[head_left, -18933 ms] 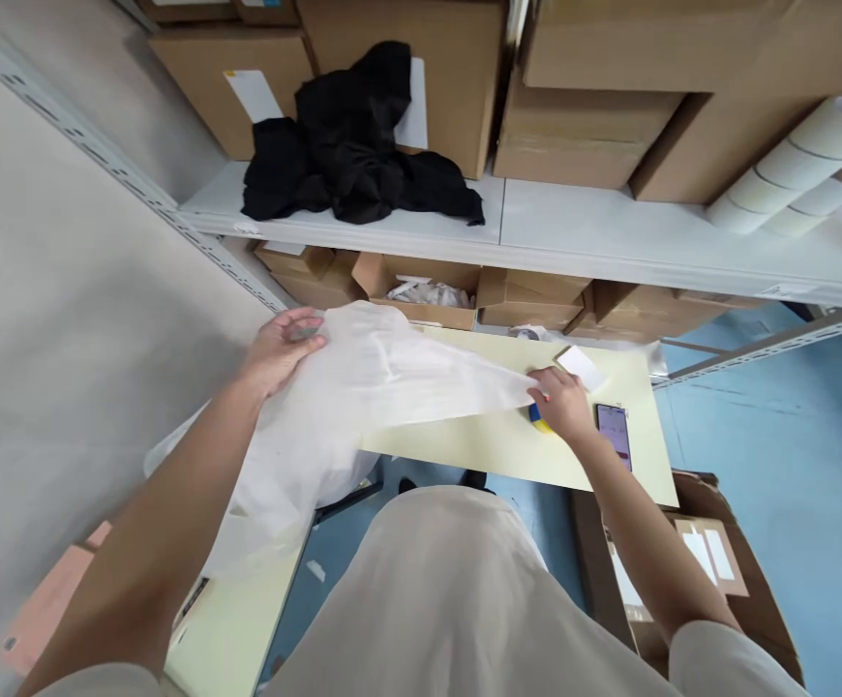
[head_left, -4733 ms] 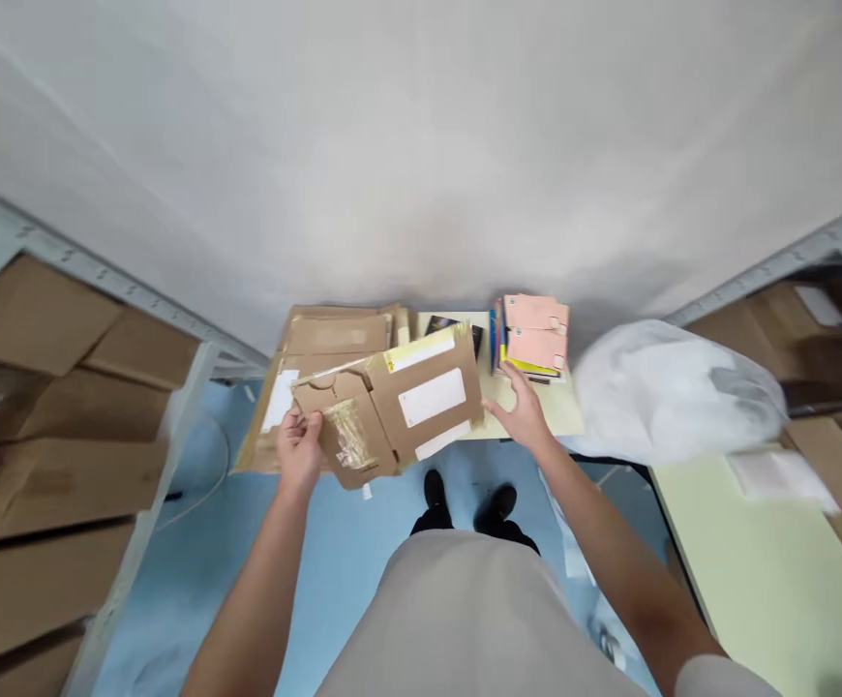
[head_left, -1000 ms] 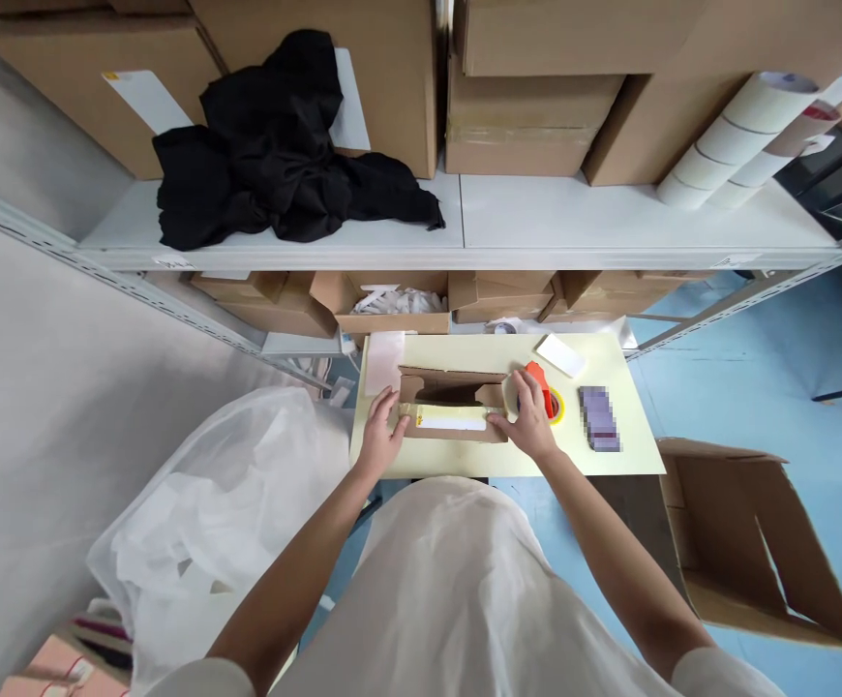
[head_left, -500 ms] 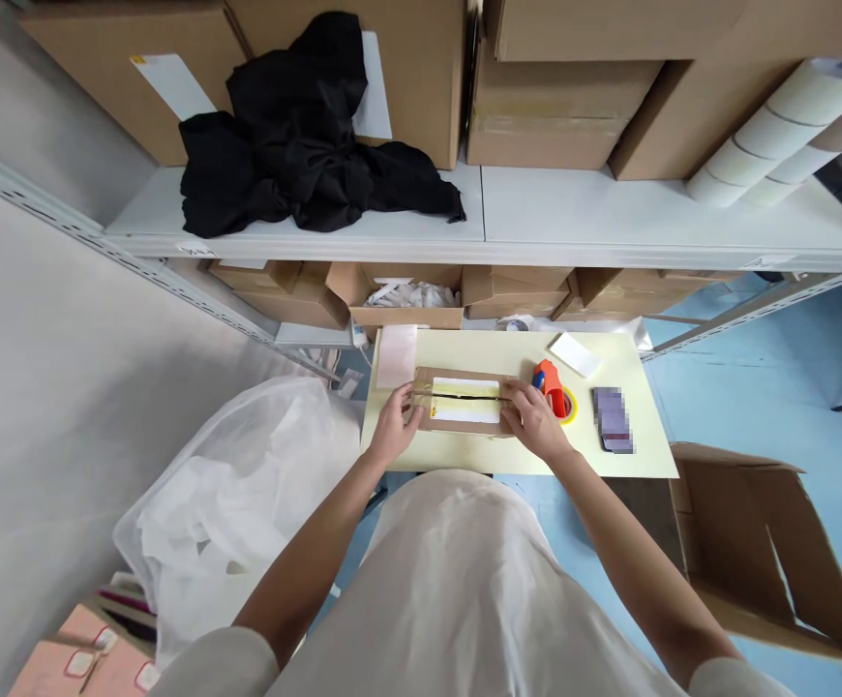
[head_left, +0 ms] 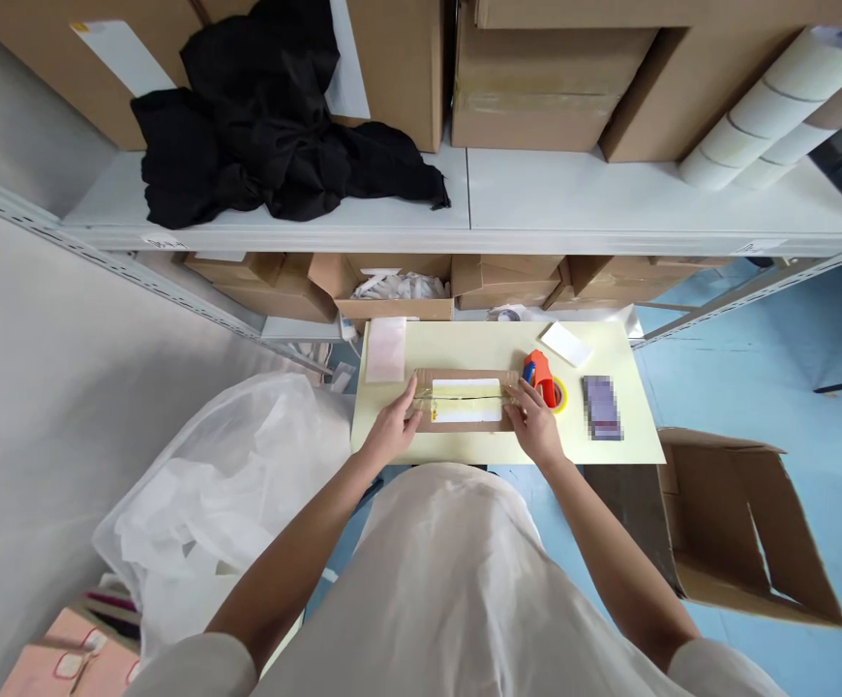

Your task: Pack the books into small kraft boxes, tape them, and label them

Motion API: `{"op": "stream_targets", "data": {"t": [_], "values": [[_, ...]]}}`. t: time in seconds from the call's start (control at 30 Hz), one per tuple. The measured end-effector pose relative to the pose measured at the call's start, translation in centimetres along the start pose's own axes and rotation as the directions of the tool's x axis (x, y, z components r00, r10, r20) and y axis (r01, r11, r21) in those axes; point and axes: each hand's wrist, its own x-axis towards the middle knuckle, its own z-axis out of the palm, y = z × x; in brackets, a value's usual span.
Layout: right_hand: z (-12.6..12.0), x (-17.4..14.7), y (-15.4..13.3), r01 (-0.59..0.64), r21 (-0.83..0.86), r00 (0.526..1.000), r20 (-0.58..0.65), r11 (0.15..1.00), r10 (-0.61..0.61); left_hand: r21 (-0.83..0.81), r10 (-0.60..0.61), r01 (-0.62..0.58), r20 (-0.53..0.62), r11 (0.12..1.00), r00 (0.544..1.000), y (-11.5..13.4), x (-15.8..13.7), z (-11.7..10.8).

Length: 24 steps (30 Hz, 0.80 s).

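– In the middle, what was held?
– Left hand (head_left: 393,426) gripped the left end of a small box (head_left: 465,387), right hand (head_left: 538,426) the right end. Box sat on the table (head_left: 465,344), top flaps (head_left: 466,413) meeting at a dark line.
– Around it?
– Tape dispenser (head_left: 543,379) just beside the right hand, phone (head_left: 602,409) farther right. White bag (head_left: 210,494) bulged left of the table; open carton (head_left: 755,532) lay right.

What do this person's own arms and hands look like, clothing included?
The left hand and right hand are ungloved, with no jewellery that can be made out. The forearms are bare; the short, loose sleeves are plain off-white.
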Motion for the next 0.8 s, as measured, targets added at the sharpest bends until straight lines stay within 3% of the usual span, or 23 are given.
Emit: {"op": "stream_targets", "data": {"t": [0.3,0.57,0.8], "values": [[0.3,1.2,0.1,-0.032,-0.036,0.998,-0.055,0.999,0.03,0.057,0.099,-0.097,-0.026,0.994,0.995,-0.9,2.0,1.1],[0.9,4.1,2.3,-0.038,0.01,0.998,0.054,0.999,0.037,0.034,0.042,-0.041,-0.023,0.999,0.999,-2.3,4.1,2.4],[1.6,1.0,4.4,-0.012,-0.009,0.993,0.12,1.0,0.013,0.071,-0.017,0.015,0.019,0.997,1.0,-3.1,1.6,3.8]]}}
